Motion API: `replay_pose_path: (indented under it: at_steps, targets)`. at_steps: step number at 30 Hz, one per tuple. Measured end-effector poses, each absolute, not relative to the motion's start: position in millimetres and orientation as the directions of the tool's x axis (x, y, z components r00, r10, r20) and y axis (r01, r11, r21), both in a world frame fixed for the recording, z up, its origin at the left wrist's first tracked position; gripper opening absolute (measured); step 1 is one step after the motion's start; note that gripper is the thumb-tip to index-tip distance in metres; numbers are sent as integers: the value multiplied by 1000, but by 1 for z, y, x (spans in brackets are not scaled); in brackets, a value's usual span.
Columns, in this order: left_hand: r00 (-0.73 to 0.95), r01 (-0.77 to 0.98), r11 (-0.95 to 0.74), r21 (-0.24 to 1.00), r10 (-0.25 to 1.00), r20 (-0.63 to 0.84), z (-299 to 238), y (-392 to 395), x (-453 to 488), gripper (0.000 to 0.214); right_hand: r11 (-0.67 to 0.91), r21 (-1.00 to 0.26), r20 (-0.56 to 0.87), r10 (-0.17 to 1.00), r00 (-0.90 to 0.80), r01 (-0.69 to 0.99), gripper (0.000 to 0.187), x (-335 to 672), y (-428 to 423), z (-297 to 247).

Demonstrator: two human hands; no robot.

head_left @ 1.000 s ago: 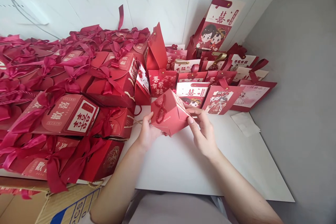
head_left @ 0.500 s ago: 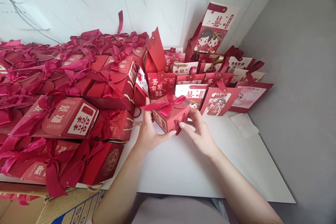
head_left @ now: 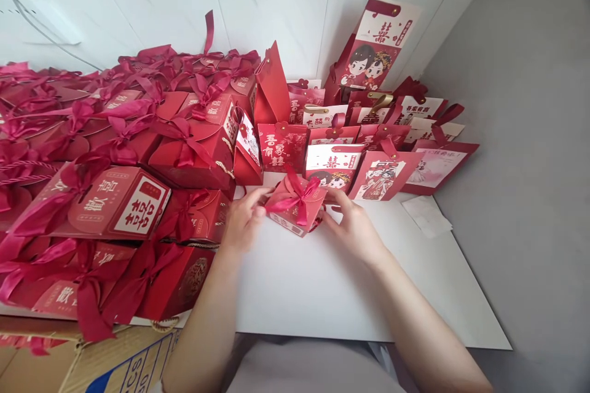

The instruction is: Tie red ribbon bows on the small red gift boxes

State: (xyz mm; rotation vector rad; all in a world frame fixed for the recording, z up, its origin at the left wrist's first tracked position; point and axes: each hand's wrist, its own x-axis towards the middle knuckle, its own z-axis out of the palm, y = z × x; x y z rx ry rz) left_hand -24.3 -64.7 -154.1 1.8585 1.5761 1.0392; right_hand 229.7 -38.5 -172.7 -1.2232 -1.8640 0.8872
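A small red gift box (head_left: 295,206) with a crimson ribbon bow on top sits upright on the white board (head_left: 332,282). My left hand (head_left: 243,221) grips its left side, the fingers curled against it and reaching toward the ribbon. On the other side my right hand (head_left: 353,227) closes around the box. Both forearms come in from the bottom edge of the head view.
A big pile of red ribboned boxes (head_left: 115,153) fills the left. Red paper gift bags (head_left: 369,153) stand and lie along the white wall behind. A cardboard carton (head_left: 110,359) sits at lower left, a white scrap (head_left: 426,216) at right, grey floor beyond.
The box, tipped with its underside and cord toward me a second ago, has been turned bow-up and lowered onto the board. Both hands followed it down.
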Motion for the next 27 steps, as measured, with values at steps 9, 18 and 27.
replay_pose_path:
  at_steps: [9, 18, 27]
  targets:
    - [-266, 560, -50, 827, 934, 237, -150, -64, -8, 40, 142, -923, 84, 982, -172, 359, 33, 234, -43, -153]
    - [-22, 379, -107, 919, 992, 125, -149, -68, 3, 69, 238, -891, 138, 953, -269, 386, 34, 227, -55, -146]
    - [11, 233, -1, 972, 1000, -1, -153, -66, 5, 79, 576, -649, 282, 788, -547, 496, 52, 230, -59, -144]
